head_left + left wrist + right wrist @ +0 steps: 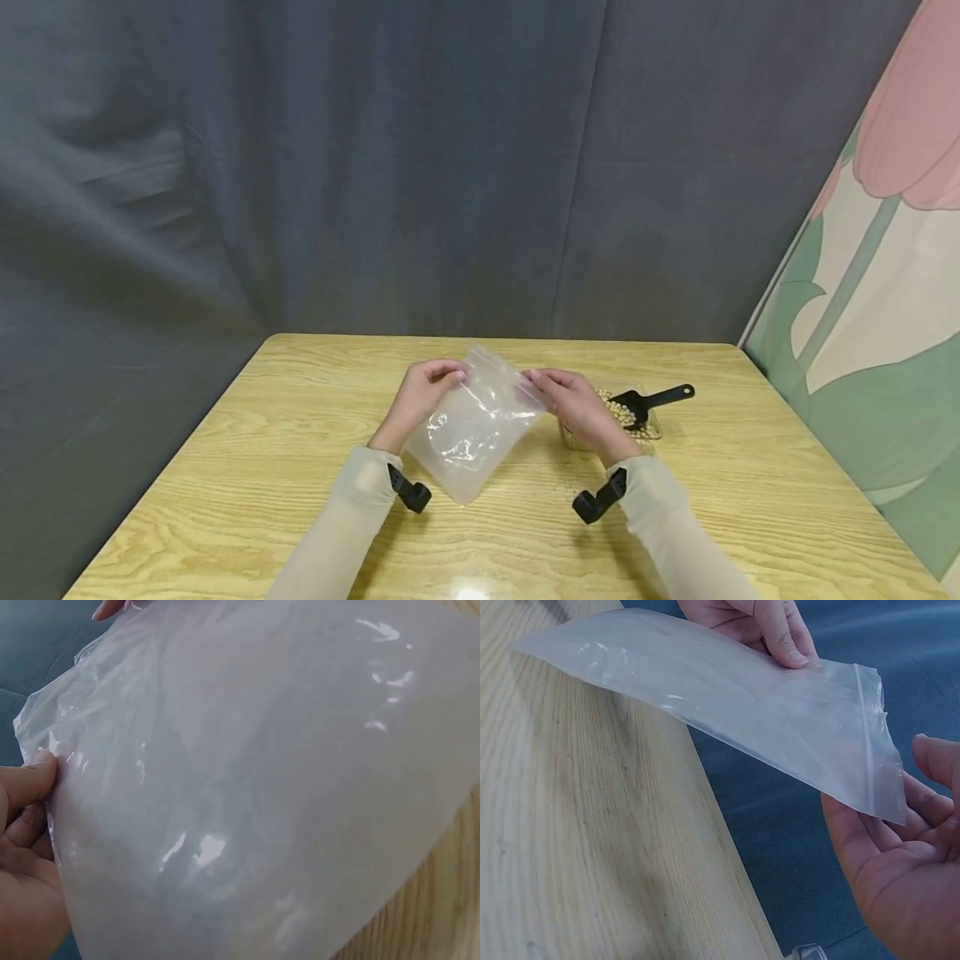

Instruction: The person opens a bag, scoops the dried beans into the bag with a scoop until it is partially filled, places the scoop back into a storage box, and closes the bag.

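Observation:
Both hands are at a translucent plastic zip bag (468, 433), which hangs tilted over the table with its zip edge up and to the right. My left hand (425, 392) pinches one side of it near the top, thumb in front. At the opposite top corner is my right hand (577, 404). In the right wrist view the right fingers (847, 832) touch the bag from behind, while the right thumb (934, 757) stands apart from the film. The bag looks flat, and nothing shows inside it.
Behind the right hand stands a clear container (652, 432) of pale round beans, partly hidden by that hand. A black scoop (641, 404) lies in it, handle pointing right. The wooden table (262, 467) ends at a dark curtain (450, 167); a flower-patterned cloth (885, 350) hangs at right.

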A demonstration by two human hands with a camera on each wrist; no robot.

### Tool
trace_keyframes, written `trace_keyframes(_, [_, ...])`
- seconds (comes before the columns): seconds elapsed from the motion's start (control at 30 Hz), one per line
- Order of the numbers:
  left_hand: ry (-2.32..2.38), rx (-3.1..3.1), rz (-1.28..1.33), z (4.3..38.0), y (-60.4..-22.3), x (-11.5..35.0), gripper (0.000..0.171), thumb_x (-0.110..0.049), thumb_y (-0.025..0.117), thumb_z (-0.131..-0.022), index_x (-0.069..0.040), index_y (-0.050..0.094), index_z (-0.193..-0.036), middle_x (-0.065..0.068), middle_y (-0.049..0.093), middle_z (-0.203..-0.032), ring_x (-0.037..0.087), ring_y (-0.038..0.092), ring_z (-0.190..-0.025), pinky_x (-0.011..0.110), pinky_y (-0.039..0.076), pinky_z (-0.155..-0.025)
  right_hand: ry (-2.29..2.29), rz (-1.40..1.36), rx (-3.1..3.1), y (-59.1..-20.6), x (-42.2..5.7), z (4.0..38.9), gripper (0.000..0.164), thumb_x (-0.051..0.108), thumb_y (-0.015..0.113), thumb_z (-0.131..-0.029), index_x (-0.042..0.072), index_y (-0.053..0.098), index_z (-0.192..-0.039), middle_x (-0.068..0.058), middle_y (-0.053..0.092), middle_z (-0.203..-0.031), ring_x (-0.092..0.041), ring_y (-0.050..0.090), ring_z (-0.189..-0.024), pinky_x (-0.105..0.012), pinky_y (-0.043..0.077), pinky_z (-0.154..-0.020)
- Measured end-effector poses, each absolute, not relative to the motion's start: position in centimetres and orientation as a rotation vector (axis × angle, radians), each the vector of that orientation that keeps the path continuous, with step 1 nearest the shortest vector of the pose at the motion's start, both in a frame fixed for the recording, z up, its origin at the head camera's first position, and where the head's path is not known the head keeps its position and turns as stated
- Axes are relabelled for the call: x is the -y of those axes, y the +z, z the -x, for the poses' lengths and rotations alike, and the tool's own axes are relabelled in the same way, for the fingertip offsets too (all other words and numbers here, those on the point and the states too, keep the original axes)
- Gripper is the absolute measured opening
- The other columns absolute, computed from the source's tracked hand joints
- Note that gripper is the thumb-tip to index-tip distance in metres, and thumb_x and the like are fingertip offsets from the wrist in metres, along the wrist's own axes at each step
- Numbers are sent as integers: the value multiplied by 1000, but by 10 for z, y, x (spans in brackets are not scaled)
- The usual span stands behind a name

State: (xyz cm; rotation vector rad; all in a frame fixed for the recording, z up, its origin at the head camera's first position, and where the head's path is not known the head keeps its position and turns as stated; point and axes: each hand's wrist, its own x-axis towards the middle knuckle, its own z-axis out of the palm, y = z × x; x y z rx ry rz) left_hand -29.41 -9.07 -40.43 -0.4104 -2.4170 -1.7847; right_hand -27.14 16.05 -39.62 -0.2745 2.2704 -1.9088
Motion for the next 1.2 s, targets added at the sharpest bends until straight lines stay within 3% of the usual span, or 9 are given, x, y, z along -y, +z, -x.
trace_keyframes(0.23, [-1672, 2455, 537, 292, -401, 90, 21, -16, 65, -89, -5, 74, -105, 11, 71, -112, 22, 66, -100, 27, 55, -81, -1951, 321, -2156, -396, -161, 271, 50, 33, 52, -99, -7, 56, -129, -15, 58, -131, -7, 62, -100, -23, 52, -86])
trace_keyframes(0.43, [-1662, 2468, 575, 291, -398, 88, 22, -16, 64, -90, -5, 73, -107, 11, 70, -114, 23, 66, -102, 28, 55, -84, -1978, 346, -2052, -395, -159, 269, 49, 25, 51, -100, -13, 51, -130, -3, 65, -106, -9, 64, -88, -23, 55, -77])
trace_keyframes(0.77, [-1645, 2488, 574, 291, -398, 86, 21, -17, 65, -91, -7, 74, -106, 9, 72, -108, 17, 66, -93, 28, 55, -80, -1970, 312, -2016, -393, -157, 267, 31, 20, 57, -96, -5, 65, -113, -1, 67, -96, -13, 65, -84, -28, 57, -74])
trace_keyframes(1.07, [-1544, 2412, 609, 291, -400, 83, 30, -10, 66, -90, -5, 67, -119, 12, 67, -117, 25, 64, -103, 39, 52, -93, -1953, 248, -2096, -399, -154, 270, 30, 20, 63, -93, -4, 67, -110, -1, 67, -97, -14, 64, -84, -29, 56, -73])
trace_keyframes(1.2, [-1581, 2333, 525, 291, -399, 81, 30, -11, 68, -89, -3, 66, -118, 13, 65, -118, 28, 62, -103, 42, 52, -93, -1977, 234, -2099, -401, -152, 270, 29, 20, 63, -93, -4, 67, -109, -2, 66, -98, -14, 63, -85, -28, 56, -73])
